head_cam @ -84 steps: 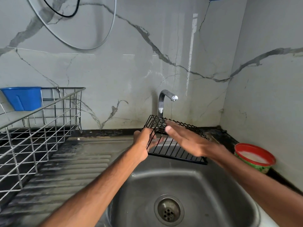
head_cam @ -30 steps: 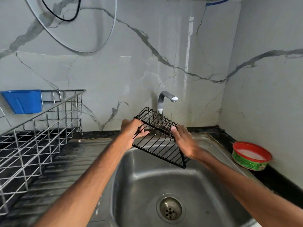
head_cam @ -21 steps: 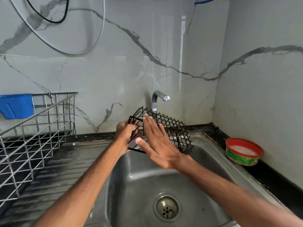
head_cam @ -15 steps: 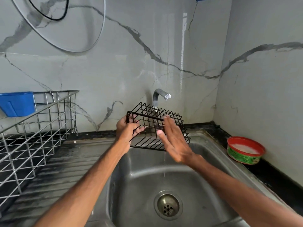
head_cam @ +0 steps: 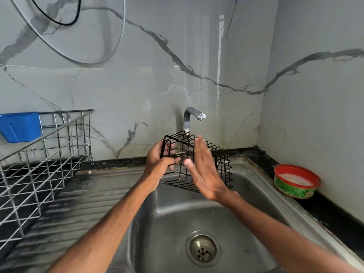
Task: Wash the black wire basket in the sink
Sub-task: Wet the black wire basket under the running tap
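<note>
Basket: black wire basket [head_cam: 222, 164], held in the air over the back part of the sink [head_cam: 173, 217], just below the tap; tilted, one corner pointing down toward the basin.
Left hand: left hand [head_cam: 158, 161] at the left end of the basket, fingers curled round the wires there, gripping it.
Right hand: right hand [head_cam: 204, 172] laid flat against the front side of the basket; fingers straight and close together, pointing up, thumb spread toward the left hand; grips nothing, only touches the wires.
Tap: chrome tap [head_cam: 189, 120] at the back wall, behind the basket; thin stream of water [head_cam: 199, 127] falling from it to the basket, just beside the right fingertips [head_cam: 199, 138].
Sink: steel basin with round drain [head_cam: 202, 250] in the bottom, near the lower edge of the view.
Drainboard: ribbed steel drainboard [head_cam: 78, 201] left of the basin, with dark stains.
Rack: silver wire rack [head_cam: 49, 154] at the left edge of the view; blue plastic box [head_cam: 20, 126] at its far end.
Tub: round green tub [head_cam: 295, 184] with red rim on the dark counter [head_cam: 325, 211] at the right, well apart from the basket; something white inside.
Wall: grey wall [head_cam: 137, 85] with dark marble veins; black cable [head_cam: 59, 19] and grey hose [head_cam: 120, 44] looping at the top left.
</note>
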The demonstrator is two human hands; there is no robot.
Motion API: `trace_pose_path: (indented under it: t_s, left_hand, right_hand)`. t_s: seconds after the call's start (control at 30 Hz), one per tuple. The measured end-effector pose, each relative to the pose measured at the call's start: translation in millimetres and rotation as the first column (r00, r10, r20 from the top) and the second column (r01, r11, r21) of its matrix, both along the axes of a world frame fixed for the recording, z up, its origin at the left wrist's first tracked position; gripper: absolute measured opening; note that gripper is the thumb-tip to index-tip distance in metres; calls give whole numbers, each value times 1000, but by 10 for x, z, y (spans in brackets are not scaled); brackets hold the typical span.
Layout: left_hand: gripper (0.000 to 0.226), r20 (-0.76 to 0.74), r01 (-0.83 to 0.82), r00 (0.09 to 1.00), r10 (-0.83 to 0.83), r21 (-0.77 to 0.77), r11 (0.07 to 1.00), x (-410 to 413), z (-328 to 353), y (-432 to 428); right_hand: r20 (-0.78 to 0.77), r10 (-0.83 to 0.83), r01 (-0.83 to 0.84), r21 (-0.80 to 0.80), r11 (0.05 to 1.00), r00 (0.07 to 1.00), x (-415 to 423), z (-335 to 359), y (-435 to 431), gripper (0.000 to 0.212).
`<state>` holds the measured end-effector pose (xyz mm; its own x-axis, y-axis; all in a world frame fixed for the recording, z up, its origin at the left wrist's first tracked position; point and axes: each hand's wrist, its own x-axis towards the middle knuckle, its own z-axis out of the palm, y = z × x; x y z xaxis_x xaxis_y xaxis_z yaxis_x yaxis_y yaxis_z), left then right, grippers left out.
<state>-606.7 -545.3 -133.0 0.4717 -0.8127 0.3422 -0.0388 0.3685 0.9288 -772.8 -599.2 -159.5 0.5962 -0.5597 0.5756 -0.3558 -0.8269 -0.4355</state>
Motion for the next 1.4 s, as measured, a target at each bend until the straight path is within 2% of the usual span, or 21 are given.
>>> trace_pose_path:
  t_s: [0.1, 0.17, 0.23, 0.3, 0.33, 0.4, 0.5, 0.53, 0.6, 0.7, 0.8, 0.87, 0.9, 1.0, 1.1, 1.17, 1.23, 1.33, 1.4]
  left_hand:
    - [68, 13, -18, 1000, 19, -19, 1000, 27, 20, -25]
    - [72, 26, -24, 999, 25, -19, 1000, 52, 19, -37]
    - [68, 42, -24, 999, 24, -13, 1000, 49, 7, -47]
    - [60, 27, -30, 999, 31, -19, 999, 42, -1, -41]
    - [54, 29, -43, 999, 44, -24, 999, 50, -6, -33]
    - [46, 57, -49, 997, 52, -40, 998, 65, -9, -3]
    - [31, 24, -33, 999, 34, -24, 999, 113, -19, 0]
    - [35, 3, -24, 1000, 24, -13, 1000, 121, -10, -3]
    - [46, -48, -9, 999, 9, -2, 1000, 129, 17, -11]
    - [47, -91, -8, 996, 8, 6, 1000, 143, 48, -21]
    - [50, -19, -37, 999, 37, 12, 999, 137, 93, -28]
    - [47, -32, -48, 998, 49, 19, 999, 127, 103, -41]
    - [43, -59, -57, 997, 58, 24, 998, 127, 101, -45]
    - [36, -75, -74, 994, 76, 33, 997, 127, 79, -12]
    - [33, -97, -81, 992, 84, 40, 996, 219, 83, -10]
    - [37, -120, -85, 989, 89, 37, 996, 274, 118, -15]
    - [42, -126, -85, 988, 88, 25, 996, 280, 159, -12]
    - [44, -144, -71, 987, 73, 21, 997, 295, 169, -15]
    - [50, -125, -78, 989, 81, 30, 997, 329, 167, -25]
  right_hand:
    - [-10, -224, 215, 327, 920, 975, -179, -176, -316, 96]
    - [-39, -276, 266, 421, 867, 960, -196, -208, -345, 100]
    - [-30, -213, 211, 336, 918, 977, -94, -145, -164, 92]
    - [-33, -74, 78, 135, 988, 997, 65, 2, 115, 86]
    - [-45, -10, 12, 42, 999, 999, 149, 83, 231, 83]
    - [-59, 70, -73, -49, 996, 996, 278, 214, 326, 77]
    - [-28, 54, -55, -58, 997, 998, 319, 274, 119, 69]
    - [-7, 7, -8, -24, 1000, 1000, 295, 240, -20, 69]
    - [16, -133, 130, 126, 983, 991, 189, 109, -327, 74]
    - [20, -284, 260, 342, 903, 959, 12, -98, -566, 83]
    - [29, -379, 331, 430, 840, 925, 8, -205, -400, 87]
    - [3, -383, 348, 409, 843, 924, 90, -174, -129, 92]
    - [4, -341, 318, 351, 881, 940, 150, -139, 21, 92]
    - [16, -105, 102, 128, 986, 994, 352, 79, 334, 83]
    - [18, 0, -1, 64, 998, 1000, 482, 267, 227, 75]
    - [33, -48, 44, 135, 990, 998, 434, 248, -43, 75]
    - [17, -180, 169, 267, 949, 983, 285, 93, -305, 78]
    - [-8, -388, 334, 527, 782, 922, 57, -234, -428, 93]
    - [-16, -452, 372, 595, 713, 892, 24, -387, -285, 102]
